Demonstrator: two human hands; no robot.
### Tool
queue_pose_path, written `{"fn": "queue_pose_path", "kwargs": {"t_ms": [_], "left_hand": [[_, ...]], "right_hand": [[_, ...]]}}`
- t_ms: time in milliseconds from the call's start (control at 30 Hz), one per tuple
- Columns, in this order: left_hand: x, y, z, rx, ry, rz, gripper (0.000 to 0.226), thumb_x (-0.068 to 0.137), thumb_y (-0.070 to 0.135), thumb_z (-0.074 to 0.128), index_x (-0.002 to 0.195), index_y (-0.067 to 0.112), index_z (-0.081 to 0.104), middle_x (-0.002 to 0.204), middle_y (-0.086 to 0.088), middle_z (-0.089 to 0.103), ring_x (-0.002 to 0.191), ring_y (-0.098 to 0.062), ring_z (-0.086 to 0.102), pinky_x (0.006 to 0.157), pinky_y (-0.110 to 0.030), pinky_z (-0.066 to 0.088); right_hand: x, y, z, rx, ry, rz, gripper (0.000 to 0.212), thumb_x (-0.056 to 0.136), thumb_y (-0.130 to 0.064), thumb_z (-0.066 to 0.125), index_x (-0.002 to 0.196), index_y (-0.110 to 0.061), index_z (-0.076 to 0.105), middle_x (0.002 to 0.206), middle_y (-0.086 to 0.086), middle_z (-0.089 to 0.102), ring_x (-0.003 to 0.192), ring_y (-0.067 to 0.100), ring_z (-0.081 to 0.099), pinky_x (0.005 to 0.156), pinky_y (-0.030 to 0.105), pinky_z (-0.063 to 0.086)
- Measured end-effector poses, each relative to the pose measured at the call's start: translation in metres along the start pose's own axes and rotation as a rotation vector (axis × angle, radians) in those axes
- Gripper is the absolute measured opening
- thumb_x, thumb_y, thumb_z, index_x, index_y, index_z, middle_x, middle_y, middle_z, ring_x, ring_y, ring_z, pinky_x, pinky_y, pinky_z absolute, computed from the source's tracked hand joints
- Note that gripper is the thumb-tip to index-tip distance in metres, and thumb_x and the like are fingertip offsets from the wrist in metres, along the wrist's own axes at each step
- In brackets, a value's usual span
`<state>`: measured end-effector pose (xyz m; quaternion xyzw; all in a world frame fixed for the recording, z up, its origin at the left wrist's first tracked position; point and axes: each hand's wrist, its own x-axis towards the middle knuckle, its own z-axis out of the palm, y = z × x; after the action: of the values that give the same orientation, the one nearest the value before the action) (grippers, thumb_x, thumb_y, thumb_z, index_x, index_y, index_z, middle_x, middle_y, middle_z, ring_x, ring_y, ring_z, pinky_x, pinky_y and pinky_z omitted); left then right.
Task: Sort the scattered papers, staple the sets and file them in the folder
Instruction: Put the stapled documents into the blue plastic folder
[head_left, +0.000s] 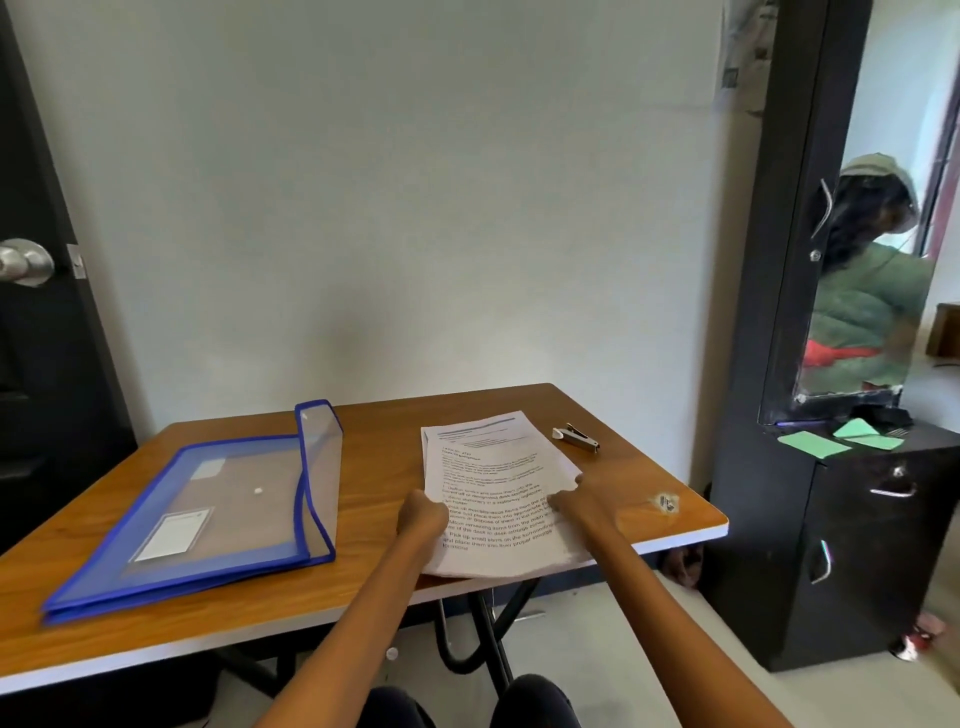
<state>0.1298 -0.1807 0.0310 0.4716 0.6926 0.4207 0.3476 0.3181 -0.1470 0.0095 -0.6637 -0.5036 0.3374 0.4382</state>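
Gripping the stack of printed papers (493, 493) at its near part, the left hand (423, 519) holds the left edge and the right hand (576, 506) the right edge, fingers curled on the sheets. That stack lies on the wooden tabletop (374, 571), its near edge overhanging the front rim. Left of the papers lies the blue-edged clear folder (208, 514), flap raised. Just beyond the papers, to their right, rests a small stapler (576, 437).
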Motion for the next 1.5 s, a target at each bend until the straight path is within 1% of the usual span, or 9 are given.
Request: {"fn": "queue_pose_path", "kwargs": {"t_ms": [133,267,367,467,700,1000,1233,1400,1500], "left_hand": [[0.005,0.005,-0.008,-0.061,0.149,0.131,0.03,0.096,0.002,0.034,0.123,0.005,0.047,0.119,-0.013,0.058,0.095,-0.024,0.06,0.065,-0.03,0.051],[0.006,0.024,-0.026,-0.184,0.228,0.392,0.034,0.098,0.0,0.032,0.13,0.005,0.042,0.124,-0.013,0.055,0.105,-0.024,0.056,0.075,-0.029,0.045],[0.005,0.029,-0.039,-0.216,0.239,0.516,0.035,0.098,-0.001,0.03,0.132,0.005,0.038,0.12,-0.008,0.053,0.101,-0.014,0.051,0.072,-0.016,0.043],[0.005,0.007,-0.037,-0.177,0.214,0.496,0.036,0.099,0.001,0.028,0.135,0.005,0.034,0.123,-0.009,0.052,0.102,-0.014,0.051,0.068,-0.009,0.043],[0.009,-0.041,-0.03,0.087,0.028,0.254,0.041,0.095,-0.005,0.037,0.135,0.003,0.036,0.135,-0.015,0.048,0.124,-0.028,0.046,0.094,-0.03,0.042],[0.016,-0.022,-0.077,0.078,0.051,0.389,0.036,0.092,-0.002,0.048,0.128,0.002,0.05,0.129,-0.015,0.056,0.119,-0.027,0.052,0.086,-0.027,0.046],[-0.002,-0.021,-0.158,-0.166,0.205,0.382,0.031,0.093,-0.005,0.044,0.124,-0.005,0.051,0.118,-0.016,0.059,0.109,-0.029,0.057,0.084,-0.033,0.05],[0.004,-0.06,-0.229,-0.227,0.475,0.29,0.02,0.095,0.007,0.048,0.113,0.001,0.056,0.101,-0.012,0.063,0.081,-0.019,0.061,0.058,-0.017,0.05],[0.013,-0.095,-0.252,-0.184,0.638,0.179,0.016,0.096,0.005,0.045,0.104,-0.001,0.057,0.093,-0.021,0.064,0.072,-0.022,0.059,0.063,-0.026,0.05]], "right_hand": [[0.002,-0.01,0.0,0.19,0.092,-0.207,0.043,0.081,-0.016,0.068,0.119,-0.01,0.05,0.112,0.011,0.064,0.091,0.026,0.066,0.077,0.044,0.057],[-0.003,-0.039,-0.002,0.338,0.211,-0.345,0.021,0.08,-0.018,0.071,0.094,-0.005,0.061,0.093,0.008,0.07,0.082,0.025,0.068,0.075,0.048,0.056],[-0.011,-0.055,-0.003,0.503,0.138,-0.43,0.019,0.081,-0.016,0.072,0.093,-0.013,0.058,0.091,0.002,0.068,0.086,0.02,0.067,0.076,0.036,0.057],[-0.018,-0.045,0.01,0.537,0.007,-0.453,0.034,0.081,-0.019,0.071,0.111,-0.015,0.055,0.1,-0.004,0.067,0.089,0.005,0.064,0.074,0.018,0.054],[-0.006,-0.014,0.029,0.412,-0.019,-0.365,0.031,0.083,-0.012,0.068,0.11,-0.014,0.053,0.111,0.01,0.064,0.093,0.022,0.063,0.073,0.028,0.054],[-0.001,-0.045,0.018,0.641,-0.257,-0.291,0.028,0.09,-0.009,0.059,0.118,-0.01,0.054,0.11,0.01,0.067,0.09,0.024,0.069,0.068,0.035,0.058],[-0.036,-0.139,0.052,0.642,-0.509,-0.483,0.037,0.085,-0.011,0.066,0.12,-0.012,0.057,0.112,0.005,0.068,0.098,0.019,0.067,0.084,0.034,0.056],[-0.079,-0.188,0.133,0.442,-0.33,-0.667,0.024,0.085,-0.004,0.061,0.108,-0.006,0.059,0.099,0.002,0.065,0.083,0.016,0.064,0.07,0.016,0.055],[-0.1,-0.206,0.187,0.448,-0.182,-0.726,0.019,0.088,-0.003,0.053,0.106,-0.005,0.059,0.093,0.003,0.063,0.082,0.018,0.062,0.066,0.015,0.05]]}}
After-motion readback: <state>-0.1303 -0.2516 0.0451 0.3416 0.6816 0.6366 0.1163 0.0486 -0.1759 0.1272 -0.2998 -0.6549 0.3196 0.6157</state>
